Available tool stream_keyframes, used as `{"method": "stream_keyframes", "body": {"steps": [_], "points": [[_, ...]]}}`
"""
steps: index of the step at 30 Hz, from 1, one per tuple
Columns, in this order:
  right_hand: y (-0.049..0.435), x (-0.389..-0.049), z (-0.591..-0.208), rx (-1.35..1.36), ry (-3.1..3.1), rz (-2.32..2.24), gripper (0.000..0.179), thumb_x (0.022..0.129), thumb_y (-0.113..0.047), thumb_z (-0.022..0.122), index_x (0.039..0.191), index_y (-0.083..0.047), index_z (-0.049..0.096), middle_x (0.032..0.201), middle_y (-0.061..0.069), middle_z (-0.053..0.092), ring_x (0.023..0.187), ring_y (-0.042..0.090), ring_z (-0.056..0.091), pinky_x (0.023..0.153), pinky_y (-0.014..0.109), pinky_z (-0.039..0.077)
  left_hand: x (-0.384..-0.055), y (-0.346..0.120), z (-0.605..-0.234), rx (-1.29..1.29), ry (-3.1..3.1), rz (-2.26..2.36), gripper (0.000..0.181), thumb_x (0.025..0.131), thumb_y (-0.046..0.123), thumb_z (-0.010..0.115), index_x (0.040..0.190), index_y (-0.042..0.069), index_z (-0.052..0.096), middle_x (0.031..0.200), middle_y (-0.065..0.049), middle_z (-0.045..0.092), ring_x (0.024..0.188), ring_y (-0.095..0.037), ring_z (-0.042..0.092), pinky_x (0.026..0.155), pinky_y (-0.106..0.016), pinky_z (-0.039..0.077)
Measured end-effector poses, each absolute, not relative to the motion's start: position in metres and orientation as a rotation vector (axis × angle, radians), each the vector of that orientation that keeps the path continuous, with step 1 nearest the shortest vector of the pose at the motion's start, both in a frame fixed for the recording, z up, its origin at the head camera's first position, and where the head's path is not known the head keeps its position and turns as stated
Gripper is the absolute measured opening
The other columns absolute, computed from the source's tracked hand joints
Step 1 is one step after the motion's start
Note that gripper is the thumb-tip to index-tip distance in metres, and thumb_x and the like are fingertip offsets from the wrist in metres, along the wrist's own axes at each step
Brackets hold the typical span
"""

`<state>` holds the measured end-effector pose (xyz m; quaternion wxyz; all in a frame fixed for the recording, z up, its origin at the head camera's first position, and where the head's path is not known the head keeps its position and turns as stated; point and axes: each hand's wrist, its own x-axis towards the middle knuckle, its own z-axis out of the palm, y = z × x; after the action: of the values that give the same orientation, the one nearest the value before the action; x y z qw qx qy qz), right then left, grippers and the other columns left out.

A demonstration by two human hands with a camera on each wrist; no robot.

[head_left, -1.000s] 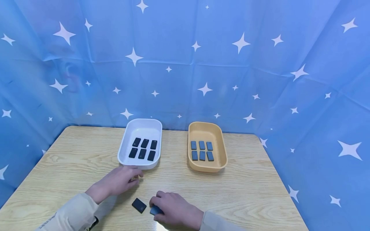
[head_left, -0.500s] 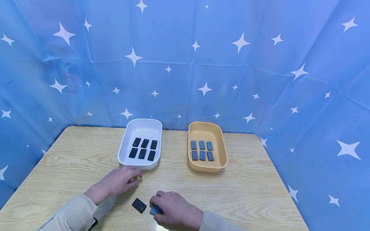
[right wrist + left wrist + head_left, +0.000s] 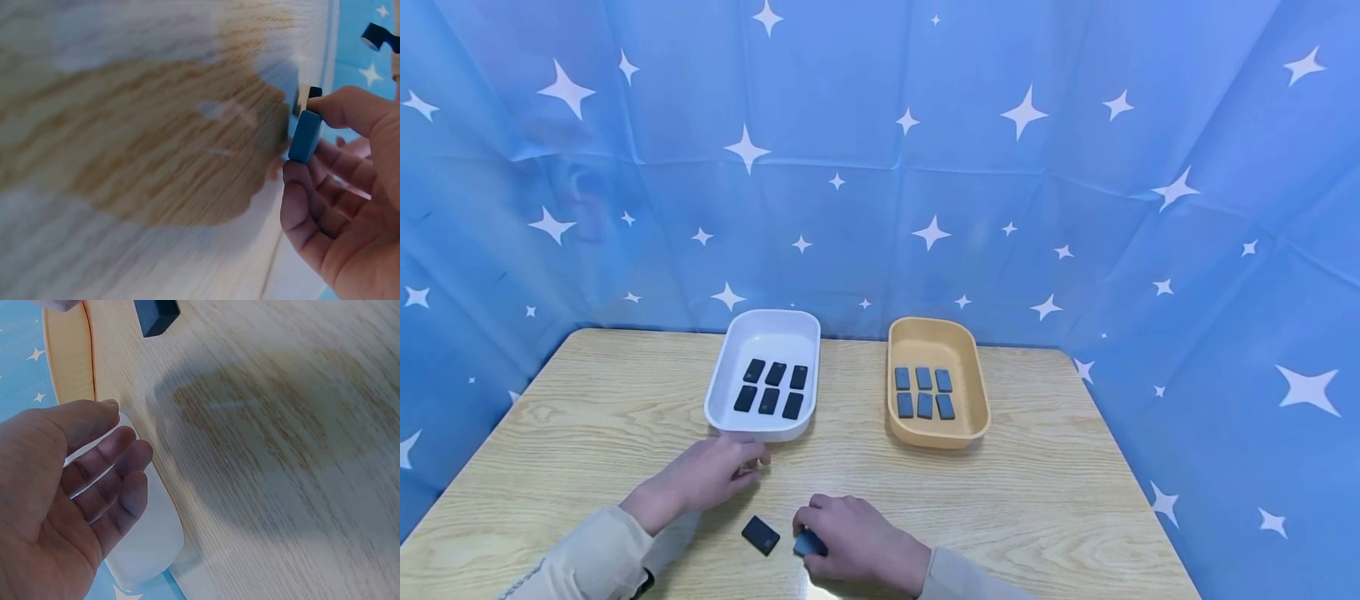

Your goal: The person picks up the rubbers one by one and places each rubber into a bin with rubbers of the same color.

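Observation:
In the head view my right hand is at the front of the table, with a small flat blue block held at its fingers. The right wrist view shows this blue block pinched between thumb and fingertips. Just to its left, a black block of similar shape lies flat on the wood; its end enters the top of the left wrist view. My left hand hovers near the front of the white tray, fingers loosely bent, holding nothing.
Two rows of black blocks lie inside the white tray. To the right stands a yellow-orange tray with two rows of blue blocks. A blue curtain with stars hangs behind the wooden table.
My right hand has shifted slightly to the right with the blue block, widening the gap to the black block. The left hand stays about where it was.

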<state>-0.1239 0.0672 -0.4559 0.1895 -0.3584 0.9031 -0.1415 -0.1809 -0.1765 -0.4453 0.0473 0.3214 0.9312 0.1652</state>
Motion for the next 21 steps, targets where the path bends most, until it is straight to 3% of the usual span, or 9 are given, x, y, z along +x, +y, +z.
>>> {"method": "stream_keyframes", "body": {"steps": [21], "points": [[0.084,-0.126,-0.452,-0.929,2.631,-0.430,0.025,0.078,-0.029,0.070,0.103,-0.028,0.064,0.086,-0.014,0.054,0.068,-0.001,0.046,0.059,0.016,0.038,-0.177,-0.175,-0.445,0.993,2.841,0.507,0.014,0.085,0.018,0.072,0.099,0.022,0.070,0.093,0.009,0.070,0.080,-0.008,0.065,0.070,-0.030,0.054]]}}
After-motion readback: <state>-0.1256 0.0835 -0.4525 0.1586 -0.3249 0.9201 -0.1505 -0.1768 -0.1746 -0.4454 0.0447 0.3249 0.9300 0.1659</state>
